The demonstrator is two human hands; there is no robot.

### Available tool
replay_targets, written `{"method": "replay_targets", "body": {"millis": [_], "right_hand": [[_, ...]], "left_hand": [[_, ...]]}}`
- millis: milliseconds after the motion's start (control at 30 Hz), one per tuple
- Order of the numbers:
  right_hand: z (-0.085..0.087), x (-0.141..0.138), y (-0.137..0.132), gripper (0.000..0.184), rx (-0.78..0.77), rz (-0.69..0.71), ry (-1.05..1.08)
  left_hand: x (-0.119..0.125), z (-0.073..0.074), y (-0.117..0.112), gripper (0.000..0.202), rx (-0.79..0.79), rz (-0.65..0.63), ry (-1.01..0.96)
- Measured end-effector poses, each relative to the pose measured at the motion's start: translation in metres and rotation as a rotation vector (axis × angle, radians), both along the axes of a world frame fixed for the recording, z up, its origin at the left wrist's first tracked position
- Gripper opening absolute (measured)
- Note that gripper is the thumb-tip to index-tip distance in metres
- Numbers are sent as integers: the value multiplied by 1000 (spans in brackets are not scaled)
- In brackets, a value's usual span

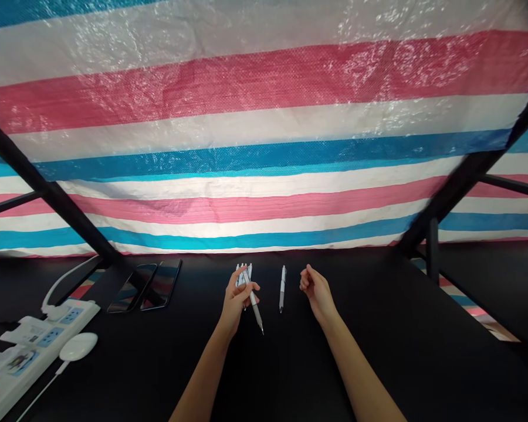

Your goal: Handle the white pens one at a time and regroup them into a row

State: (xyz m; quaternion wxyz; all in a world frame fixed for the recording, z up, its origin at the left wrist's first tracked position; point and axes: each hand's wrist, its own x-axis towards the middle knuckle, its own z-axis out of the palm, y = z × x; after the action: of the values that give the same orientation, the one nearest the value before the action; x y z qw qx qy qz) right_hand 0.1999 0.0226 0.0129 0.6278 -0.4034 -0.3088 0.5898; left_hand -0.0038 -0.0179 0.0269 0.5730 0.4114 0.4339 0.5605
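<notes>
My left hand (pixel 236 299) pinches a white pen with a grey grip (pixel 256 310), its tip pointing down and toward me. Behind that hand lie several more white pens (pixel 238 271) side by side, partly hidden by my fingers. A single white pen (pixel 282 288) rests on the black table between my two hands, tip toward me. To its right, my right hand (pixel 317 293) hovers with its fingers curled in; I make out nothing in them. It does not touch the lone pen.
Two dark phones (pixel 162 287) lie at the left on the black table (pixel 286 375). Nearer on that side are a white power strip (pixel 35 351) with plugs and a round white charger (pixel 78 346) on a cable. Striped sheeting (pixel 264 205) hangs behind, between black frame bars.
</notes>
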Motion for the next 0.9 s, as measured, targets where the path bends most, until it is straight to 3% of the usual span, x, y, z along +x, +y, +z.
{"method": "replay_targets", "body": {"millis": [333, 733, 900], "right_hand": [[3, 0, -3, 32, -1, 5, -35], [0, 0, -1, 30, -2, 3, -28], [-2, 1, 0, 30, -12, 9, -37]], "left_hand": [[2, -2, -1, 88, 36, -3, -10], [0, 2, -3, 71, -4, 3, -7], [-9, 1, 3, 74, -67, 156, 40]]}}
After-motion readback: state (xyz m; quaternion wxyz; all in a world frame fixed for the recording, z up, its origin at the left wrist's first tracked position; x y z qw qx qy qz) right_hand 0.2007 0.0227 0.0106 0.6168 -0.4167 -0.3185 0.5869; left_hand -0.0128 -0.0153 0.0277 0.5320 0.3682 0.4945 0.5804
